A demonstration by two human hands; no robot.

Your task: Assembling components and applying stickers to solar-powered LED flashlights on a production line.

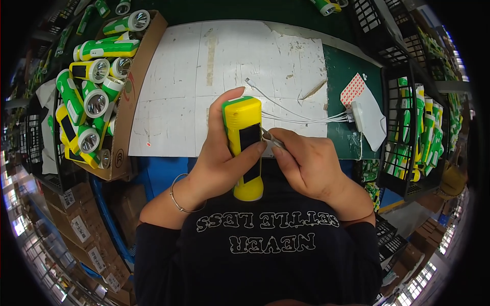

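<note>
Left of the white board (173,76) I can see a cardboard box (137,76) of flashlights (96,103). Over the board's near edge, the left hand (215,155) wraps a yellow-green flashlight (244,110); the right hand (312,159) pinches a metal tool (275,142) beside its dark panel (249,138). Right of the board: a black crate (397,135).

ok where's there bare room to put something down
The white board has free patches between the cardboard box and the left hand, and beyond the cables toward its far edge. It's crowded right of the board, around the red-patterned sheet; the box is heaped with flashlights.
</note>
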